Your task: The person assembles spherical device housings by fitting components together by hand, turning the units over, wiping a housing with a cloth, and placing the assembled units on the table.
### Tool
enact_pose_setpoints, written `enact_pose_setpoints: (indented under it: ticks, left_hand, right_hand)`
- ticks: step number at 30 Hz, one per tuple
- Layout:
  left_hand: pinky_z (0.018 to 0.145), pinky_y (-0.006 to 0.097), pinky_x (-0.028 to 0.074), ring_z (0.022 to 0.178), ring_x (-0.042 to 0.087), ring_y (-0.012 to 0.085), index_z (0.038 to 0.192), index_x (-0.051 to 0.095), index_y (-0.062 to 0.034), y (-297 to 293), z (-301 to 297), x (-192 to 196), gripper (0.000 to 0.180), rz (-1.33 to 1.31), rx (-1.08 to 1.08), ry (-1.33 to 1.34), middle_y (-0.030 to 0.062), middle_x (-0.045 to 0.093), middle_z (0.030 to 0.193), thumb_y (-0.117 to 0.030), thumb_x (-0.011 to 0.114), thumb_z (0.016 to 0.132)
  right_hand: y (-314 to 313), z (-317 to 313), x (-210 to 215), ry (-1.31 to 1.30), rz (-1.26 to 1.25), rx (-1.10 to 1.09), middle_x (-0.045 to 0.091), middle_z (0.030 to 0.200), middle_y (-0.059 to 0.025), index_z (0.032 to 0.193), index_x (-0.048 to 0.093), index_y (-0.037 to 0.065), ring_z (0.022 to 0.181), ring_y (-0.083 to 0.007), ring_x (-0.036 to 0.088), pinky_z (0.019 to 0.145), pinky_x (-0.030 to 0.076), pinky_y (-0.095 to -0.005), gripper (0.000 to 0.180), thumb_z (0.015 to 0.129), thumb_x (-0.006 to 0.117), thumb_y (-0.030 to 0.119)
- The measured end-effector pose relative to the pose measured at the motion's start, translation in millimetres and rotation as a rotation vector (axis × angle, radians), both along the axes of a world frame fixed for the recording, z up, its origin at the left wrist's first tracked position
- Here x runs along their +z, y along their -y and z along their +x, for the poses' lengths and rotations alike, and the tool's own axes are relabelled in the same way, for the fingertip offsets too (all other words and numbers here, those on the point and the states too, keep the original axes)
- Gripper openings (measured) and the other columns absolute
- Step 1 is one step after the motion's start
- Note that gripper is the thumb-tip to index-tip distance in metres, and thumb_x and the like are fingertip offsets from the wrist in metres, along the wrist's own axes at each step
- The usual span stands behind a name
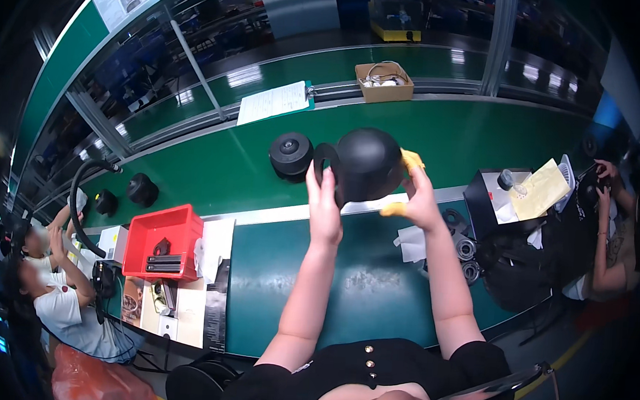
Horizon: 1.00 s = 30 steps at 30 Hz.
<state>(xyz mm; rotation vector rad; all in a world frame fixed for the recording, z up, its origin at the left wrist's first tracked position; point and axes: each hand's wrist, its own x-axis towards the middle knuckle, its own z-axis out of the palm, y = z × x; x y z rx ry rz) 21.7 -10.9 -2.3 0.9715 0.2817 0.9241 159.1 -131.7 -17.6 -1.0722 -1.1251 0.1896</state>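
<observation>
Raised over the workbench, a smooth black dome-shaped housing (368, 163) sits between my two hands. My left hand (324, 209) is closed on its left side, at a flat black part with an opening. My right hand (421, 200) grips the right side. Bright yellow material (412, 160) shows at the right thumb and fingertips; whether it is a cloth or finger covers I cannot tell. Beyond my left hand, another round black housing (291, 154) stands on the green conveyor belt (220, 161). The underside of the held housing is hidden.
A red bin (162, 243) with black parts stands left of the green mat (278, 285). Black rings (466, 249) and a black bag (514, 259) lie at right. Across the belt are a clipboard (274, 103) and a cardboard box (383, 83). People work at both sides.
</observation>
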Motion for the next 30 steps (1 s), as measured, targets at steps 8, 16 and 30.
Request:
enact_pose_setpoints:
  ticks: [8, 16, 30]
  left_hand:
    - [0.106, 0.043, 0.038, 0.132, 0.038, 0.0361, 0.151, 0.006, -0.0032, 13.5, -21.8, 26.9, 0.138, 0.963, 0.275, -0.233, 0.0228, 0.026, 0.146, -0.043, 0.092, 0.051]
    - [0.098, 0.037, 0.044, 0.111, 0.054, 0.0271, 0.151, 0.004, 0.0019, 29.8, -24.3, 33.6, 0.135, 1.083, 0.480, -0.156, 0.0144, 0.049, 0.126, -0.028, 0.093, 0.054]
    - [0.096, 0.038, 0.044, 0.111, 0.053, 0.0289, 0.149, 0.006, 0.0070, 33.6, -24.7, 32.8, 0.143, 1.126, 0.540, -0.162, 0.0153, 0.049, 0.122, -0.040, 0.095, 0.048]
  right_hand:
    - [-2.8, 0.7, -11.7, -0.463, 0.080, 0.296, 0.048, 0.136, -0.0075, 0.144, 0.032, 0.004, 0.126, -0.0228, 0.048, 0.107, 0.038, -0.0377, 0.102, 0.058, 0.087, 0.009]
    - [-13.2, -13.9, -20.1, -0.518, -0.001, 0.372, 0.046, 0.139, -0.0079, 0.147, 0.028, 0.006, 0.128, -0.0213, 0.046, 0.107, 0.039, -0.0370, 0.107, 0.058, 0.089, 0.012]
    - [-11.2, -7.7, -19.1, -0.518, 0.018, 0.416, 0.047, 0.138, -0.0095, 0.145, 0.031, 0.004, 0.126, -0.0223, 0.049, 0.106, 0.041, -0.0379, 0.109, 0.053, 0.090, 0.007]
